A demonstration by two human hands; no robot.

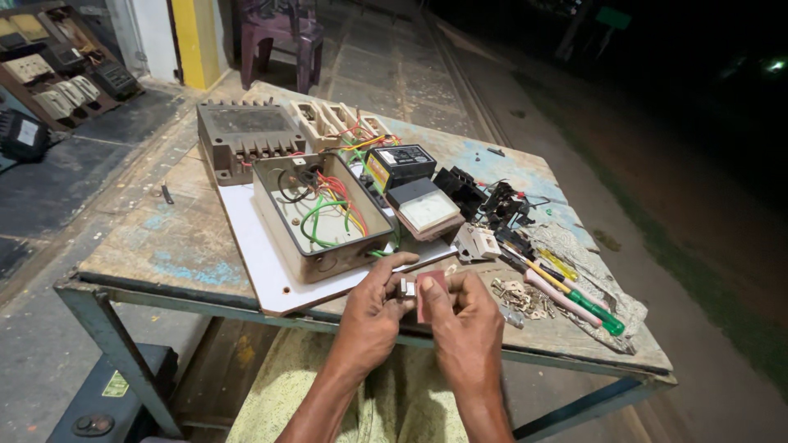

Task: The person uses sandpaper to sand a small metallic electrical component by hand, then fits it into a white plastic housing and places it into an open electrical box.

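Note:
My left hand (371, 312) and my right hand (465, 321) meet at the near edge of a worn wooden table (180, 246). The left fingers pinch a small white part (407, 288). Held in the right hand's thumb and fingers is a thin dark red plate (428, 287), touching the white part. Just beyond the hands sits an open beige box (322, 215) with green, red and yellow wires inside, resting on a white board (258, 262).
A grey terminal housing (242, 138), black meter units (400, 166), a white-faced meter (427, 210), black parts (501, 205), screwdrivers (574, 297) and small metal pieces (524, 297) crowd the table. A purple chair (281, 37) stands behind. The table's metal frame (107, 336) lies close to me.

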